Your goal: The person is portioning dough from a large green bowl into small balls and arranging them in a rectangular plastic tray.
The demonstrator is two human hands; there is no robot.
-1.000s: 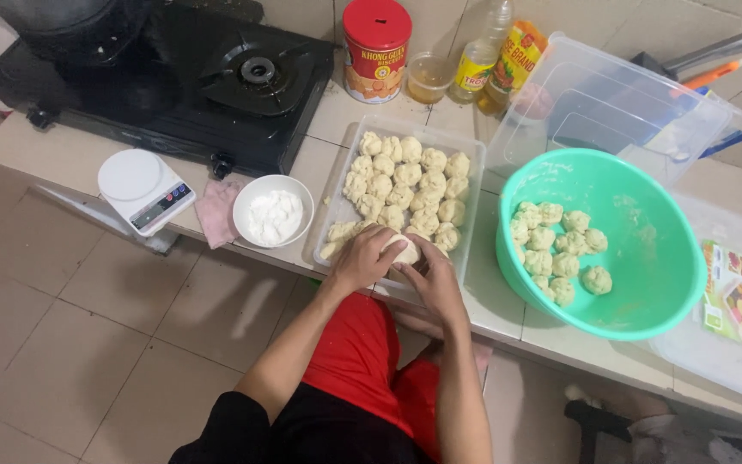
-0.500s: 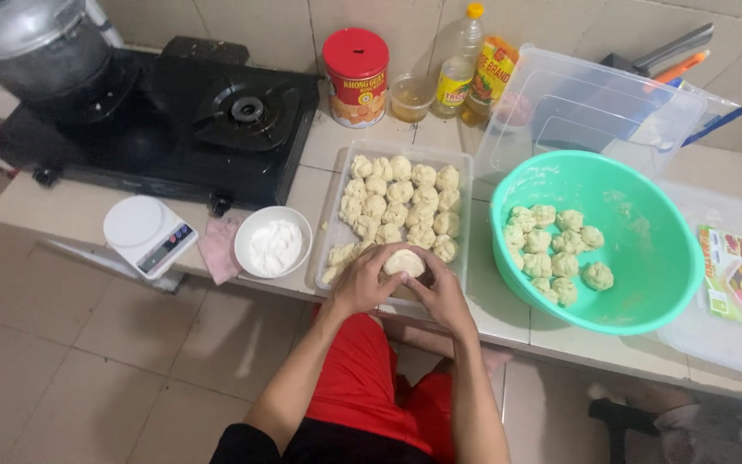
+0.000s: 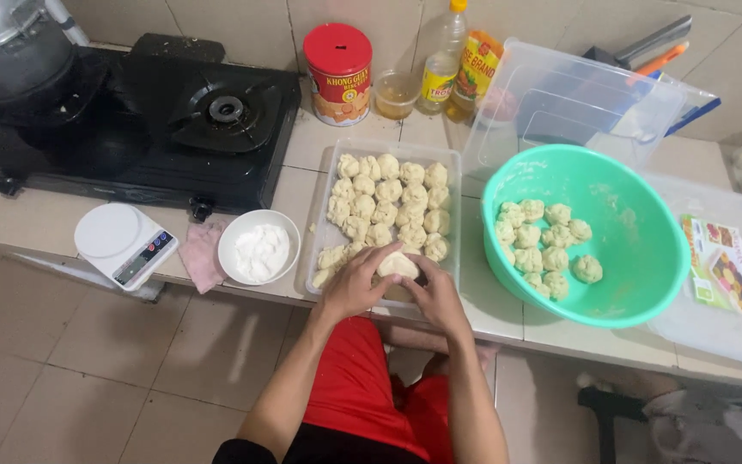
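the dough piece (image 3: 398, 265) sits between both hands at the near edge of the clear tray (image 3: 450, 159) — the left hand (image 3: 355, 285) cups it from about 8 o'clock, the right hand (image 3: 434, 294) from about 4 o'clock, fingers curled around it and touching it on both sides. rows of dough balls (image 3: 388, 199) fill the tray at 12 o'clock from the hands. the green bowl (image 3: 637, 258) with more dough pieces lies at 2 o'clock, just beside the tray. the white bowl of flour (image 3: 258, 247) stands at 9 o'clock, and beyond it the kitchen scale (image 3: 124, 243) — near the black stove (image 3: 143, 120).
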